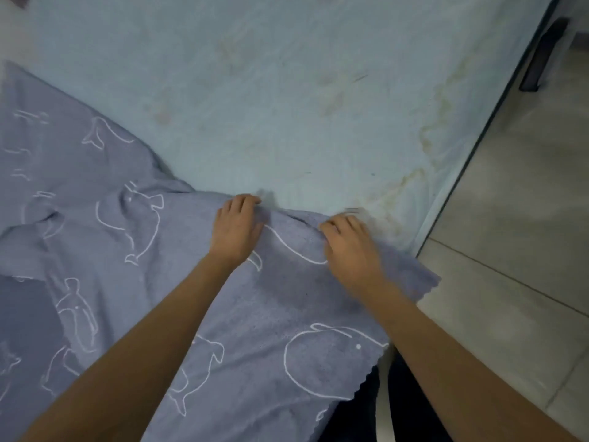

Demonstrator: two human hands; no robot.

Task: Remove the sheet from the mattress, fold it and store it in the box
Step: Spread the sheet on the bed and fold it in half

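Purple-blue cloth with white whale drawings, the sheet (127,250), lies bunched over the near and left part of the pale blue mattress (287,90). Much of the mattress is already bare. No box can be seen.

What could go wrong: one corner of the sheet hangs over the side of the bed, just above the floor (526,218). I think a hard tug could make it slide down and get dirty. The two hands are near each other, so the far part of the sheet may drag in a lump and the fold may come out crooked.

The left hand (237,229) has its fingers (245,199) curled over the sheet's top edge, holding it. The right hand (349,250) is a bit blurry, but its bent fingers seem to pinch the same edge.
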